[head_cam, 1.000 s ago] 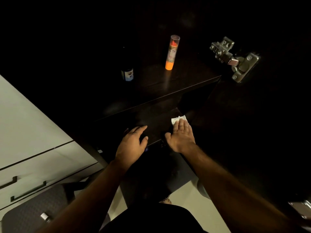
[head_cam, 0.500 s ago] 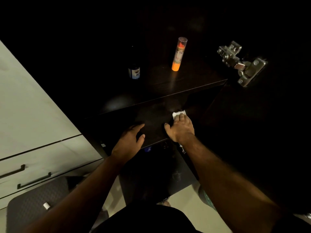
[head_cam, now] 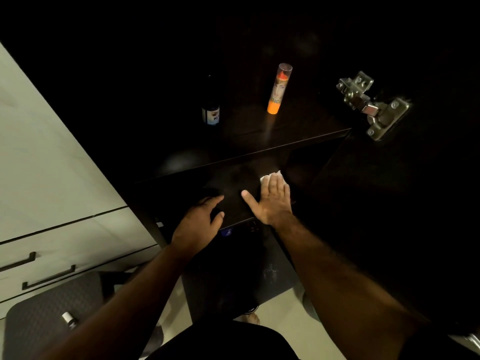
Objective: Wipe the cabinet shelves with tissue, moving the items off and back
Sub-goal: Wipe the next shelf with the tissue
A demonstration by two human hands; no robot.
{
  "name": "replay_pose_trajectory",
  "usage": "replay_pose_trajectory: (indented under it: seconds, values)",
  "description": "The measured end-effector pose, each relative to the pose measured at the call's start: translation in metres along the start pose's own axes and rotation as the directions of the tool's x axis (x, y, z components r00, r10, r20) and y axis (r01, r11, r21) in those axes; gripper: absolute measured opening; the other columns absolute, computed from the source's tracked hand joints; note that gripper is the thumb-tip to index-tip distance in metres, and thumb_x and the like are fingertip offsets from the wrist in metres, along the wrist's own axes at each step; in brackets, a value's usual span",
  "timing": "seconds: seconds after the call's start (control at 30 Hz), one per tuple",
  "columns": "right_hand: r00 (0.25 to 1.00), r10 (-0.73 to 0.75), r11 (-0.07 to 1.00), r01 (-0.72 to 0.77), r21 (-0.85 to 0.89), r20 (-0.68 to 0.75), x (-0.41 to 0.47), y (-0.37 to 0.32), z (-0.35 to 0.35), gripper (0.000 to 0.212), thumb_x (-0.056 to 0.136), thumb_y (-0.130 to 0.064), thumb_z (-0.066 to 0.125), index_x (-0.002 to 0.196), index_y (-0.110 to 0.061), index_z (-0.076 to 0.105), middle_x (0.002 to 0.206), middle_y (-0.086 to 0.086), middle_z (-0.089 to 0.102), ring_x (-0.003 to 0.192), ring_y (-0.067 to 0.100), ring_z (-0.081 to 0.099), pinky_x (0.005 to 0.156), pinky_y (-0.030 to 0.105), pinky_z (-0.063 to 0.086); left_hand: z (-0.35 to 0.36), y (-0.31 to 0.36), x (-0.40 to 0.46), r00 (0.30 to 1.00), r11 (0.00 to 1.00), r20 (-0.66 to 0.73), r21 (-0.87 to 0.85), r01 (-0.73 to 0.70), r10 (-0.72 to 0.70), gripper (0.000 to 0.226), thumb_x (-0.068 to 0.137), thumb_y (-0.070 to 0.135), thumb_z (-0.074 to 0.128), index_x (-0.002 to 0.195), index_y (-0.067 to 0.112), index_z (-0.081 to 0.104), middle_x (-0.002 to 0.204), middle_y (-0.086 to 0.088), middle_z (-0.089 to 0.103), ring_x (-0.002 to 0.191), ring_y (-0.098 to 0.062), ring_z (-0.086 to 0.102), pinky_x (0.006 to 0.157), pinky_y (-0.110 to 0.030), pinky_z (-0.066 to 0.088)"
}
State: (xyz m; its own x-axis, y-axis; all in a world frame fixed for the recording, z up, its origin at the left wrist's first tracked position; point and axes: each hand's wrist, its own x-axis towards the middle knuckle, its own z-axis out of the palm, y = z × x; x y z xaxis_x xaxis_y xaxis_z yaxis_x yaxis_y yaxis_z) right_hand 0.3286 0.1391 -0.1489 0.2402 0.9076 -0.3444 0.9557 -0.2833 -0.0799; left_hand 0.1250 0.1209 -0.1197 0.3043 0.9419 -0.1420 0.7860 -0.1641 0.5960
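Note:
My right hand (head_cam: 271,201) lies flat with straight fingers and the thumb spread, pressing a white tissue (head_cam: 270,175) onto the lower dark shelf (head_cam: 233,183). Only the tissue's far edge shows past the fingertips. My left hand (head_cam: 200,222) is at the shelf's front edge, its fingers and thumb curved round a dark item (head_cam: 211,194) that the gloom hides. On the upper shelf (head_cam: 298,128) stand an orange spray can (head_cam: 279,90) with a clear cap and a small dark bottle (head_cam: 211,113) with a blue-white label.
A metal hinge (head_cam: 371,105) sits on the open cabinet door at the right. Pale drawers with dark handles (head_cam: 49,278) are at the left. A grey mat (head_cam: 39,315) with a small bottle (head_cam: 68,319) lies on the floor. A lower shelf (head_cam: 233,268) is beneath.
My right hand has slid the tissue further back along the lower shelf and spread its thumb out. The left hand has stayed at the front edge.

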Motion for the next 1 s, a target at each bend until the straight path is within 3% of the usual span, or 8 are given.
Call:
replay_pose_trajectory:
  seconds: [0.17,0.3,0.4,0.63,0.73,0.83,0.9,1.0]
  values:
    - [0.973,-0.229,0.972,0.228,-0.055,-0.017,-0.039,0.006,0.018,0.106,0.070,-0.081,-0.018,0.154,-0.017,-0.007,0.162,0.008,-0.014,0.147,0.020,-0.021,0.118,0.042,-0.014,0.004,0.000,0.003,1.000,1.000,-0.003,-0.031,-0.001,0.001,0.050,0.099,0.033,0.050,0.147,0.031,0.037,0.152,0.003,0.039,0.139,-0.017,0.037,0.111,-0.031,0.030]
    - [0.999,-0.022,0.990,0.026,-0.141,0.036,-0.041,0.022,0.011,0.102,0.078,-0.077,-0.009,0.152,-0.007,-0.011,0.159,0.018,-0.017,0.147,0.028,-0.020,0.119,0.042,-0.013,0.003,-0.004,0.007,0.999,0.996,0.012,-0.083,0.035,-0.034,0.050,0.098,0.032,0.051,0.147,0.031,0.038,0.152,0.003,0.038,0.140,-0.019,0.035,0.114,-0.035,0.029]
    - [0.988,0.108,0.991,-0.097,-0.096,0.115,-0.014,0.009,-0.009,0.103,0.083,-0.080,-0.001,0.150,-0.002,-0.013,0.158,0.021,-0.018,0.146,0.031,-0.021,0.119,0.044,-0.012,0.005,-0.005,0.007,1.000,0.996,0.004,-0.082,0.026,-0.026,0.050,0.098,0.032,0.052,0.146,0.032,0.040,0.151,0.004,0.040,0.139,-0.019,0.037,0.114,-0.035,0.031]
    - [0.991,-0.115,0.989,0.121,-0.086,0.071,-0.041,-0.002,0.009,0.103,0.076,-0.081,-0.005,0.151,-0.011,-0.017,0.158,0.011,-0.026,0.144,0.023,-0.027,0.117,0.040,-0.018,0.005,-0.005,0.006,1.000,0.997,-0.016,-0.076,0.006,-0.007,0.049,0.098,0.031,0.051,0.146,0.031,0.040,0.151,0.004,0.039,0.138,-0.017,0.037,0.111,-0.031,0.029]
    - [0.999,-0.007,0.992,0.012,-0.122,0.045,-0.051,0.017,0.013,0.102,0.081,-0.078,-0.002,0.151,-0.005,-0.014,0.159,0.016,-0.021,0.146,0.025,-0.024,0.119,0.040,-0.015,0.008,-0.010,0.008,0.999,0.995,-0.023,-0.094,-0.033,0.030,0.047,0.097,0.028,0.053,0.144,0.027,0.045,0.149,0.002,0.042,0.137,-0.017,0.039,0.111,-0.029,0.029]
    - [0.984,0.137,0.987,-0.126,-0.099,0.116,-0.028,0.015,-0.003,0.103,0.083,-0.080,-0.001,0.149,-0.002,-0.015,0.158,0.019,-0.020,0.146,0.028,-0.023,0.119,0.043,-0.012,0.012,-0.014,0.007,0.994,0.992,-0.033,-0.077,-0.103,0.100,0.047,0.096,0.024,0.056,0.141,0.020,0.048,0.146,-0.001,0.046,0.134,-0.017,0.043,0.110,-0.027,0.030]
    - [0.986,0.124,0.989,-0.113,-0.092,0.115,-0.020,0.004,-0.005,0.102,0.083,-0.079,-0.002,0.150,-0.003,-0.015,0.158,0.018,-0.021,0.145,0.029,-0.024,0.119,0.043,-0.013,0.014,-0.015,0.005,0.989,0.991,-0.058,-0.026,-0.134,0.132,0.047,0.095,0.024,0.057,0.141,0.019,0.049,0.145,0.000,0.048,0.133,-0.017,0.043,0.113,-0.030,0.032]
    - [0.996,-0.034,0.998,0.038,-0.055,0.078,-0.039,0.005,0.008,0.091,0.089,-0.074,0.003,0.151,-0.009,-0.015,0.159,0.011,-0.024,0.145,0.022,-0.026,0.118,0.039,-0.016,0.017,-0.020,0.000,0.979,0.979,-0.080,0.093,-0.179,0.186,0.048,0.094,0.028,0.056,0.141,0.021,0.049,0.147,0.001,0.045,0.139,-0.015,0.036,0.118,-0.035,0.024]
